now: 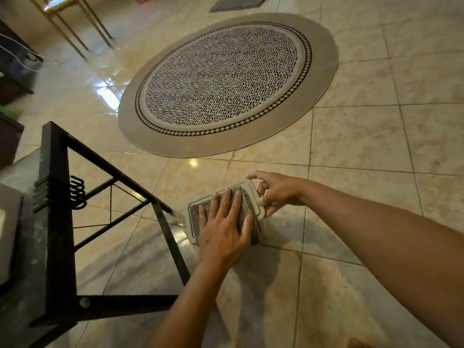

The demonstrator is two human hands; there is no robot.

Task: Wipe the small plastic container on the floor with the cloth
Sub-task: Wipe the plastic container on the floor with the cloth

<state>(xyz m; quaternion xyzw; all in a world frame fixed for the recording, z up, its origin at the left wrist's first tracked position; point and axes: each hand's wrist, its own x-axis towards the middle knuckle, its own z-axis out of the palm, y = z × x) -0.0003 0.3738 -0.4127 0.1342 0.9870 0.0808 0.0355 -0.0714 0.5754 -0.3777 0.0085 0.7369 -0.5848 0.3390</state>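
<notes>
the left hand (223, 229) is covering most of the cloth (194, 215), and the cloth is hiding much of the small plastic container (251, 189). the black metal frame (57, 222) is running off the left and near edges. the grey mat (238, 2) and the gold-legged chair (72, 28) are being cut by the far edge.

Your glossy tiled floor (364, 136) carries a round patterned rug (226, 81), the small plastic container (251, 193), a black metal frame (55, 222) and, farther off, perhaps a grey mat (238, 2).
</notes>
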